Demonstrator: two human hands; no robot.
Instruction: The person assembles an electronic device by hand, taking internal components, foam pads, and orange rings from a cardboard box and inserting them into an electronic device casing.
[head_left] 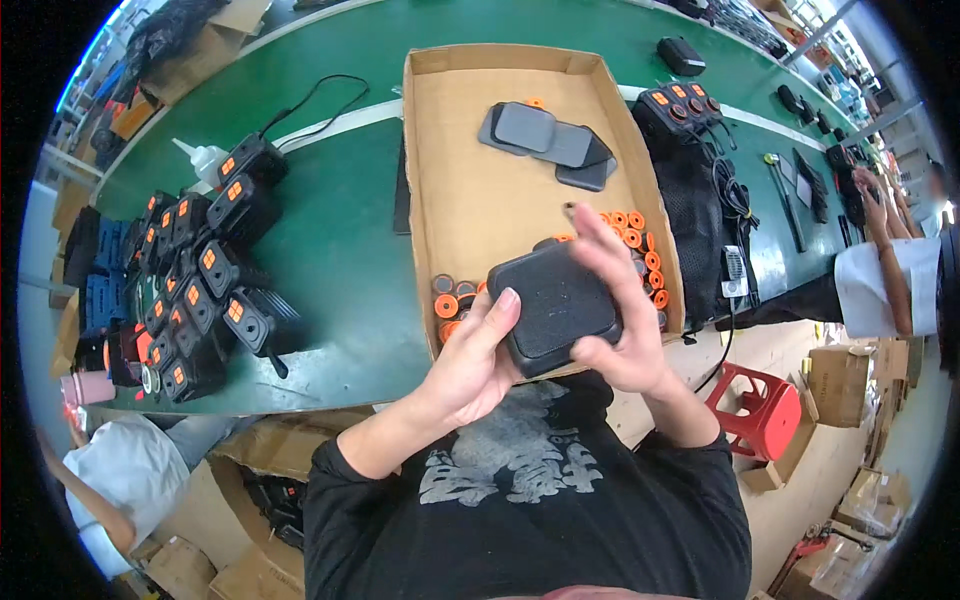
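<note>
A black, rounded-square device casing (555, 305) is held over the near end of a shallow cardboard tray (424, 200), its flat face turned up. My left hand (468, 368) grips its left side, thumb on the edge and the other fingers hidden beneath. My right hand (634, 325) is at the casing's right side with fingers stretched out and apart; the thumb lies over the lower right corner, and whether it presses there I cannot tell. Inside the tray are orange ring-shaped caps (633, 238) near the casing and dark flat panels (524, 128) at the far end.
Black devices with orange marks (200, 300) crowd the green table (345, 240) on the left, near a white squeeze bottle (205, 160). More such devices (680, 110) and cables stand right of the tray. A red stool (755, 410) is below right. Co-workers are at both sides.
</note>
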